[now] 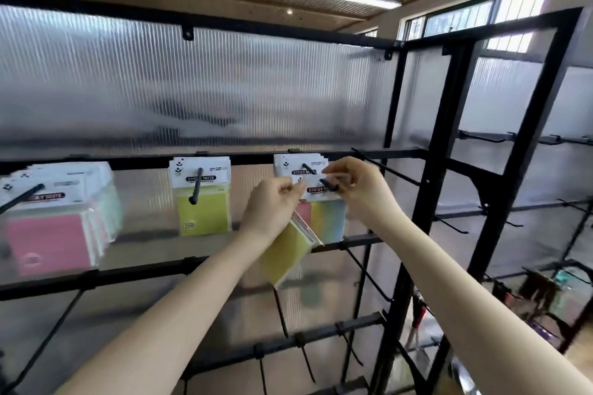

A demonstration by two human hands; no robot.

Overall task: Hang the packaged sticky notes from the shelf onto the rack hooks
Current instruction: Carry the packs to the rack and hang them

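Both hands up at the hook (pixel 327 183): right hand (pixel 357 184) pinches the pack (pixel 324 202) at its tip, left hand (pixel 272 205) grips that pack's corner plus a yellow pack (pixel 288 250) dangling below.

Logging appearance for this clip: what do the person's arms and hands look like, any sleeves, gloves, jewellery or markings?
Both forearms are bare as far down as the picture shows, with no sleeve in view. The left hand and right hand wear no gloves. No watch, bracelet or ring shows on either wrist or on the visible fingers, and no markings can be seen. The picture is slightly blurred, so small details might be missed.
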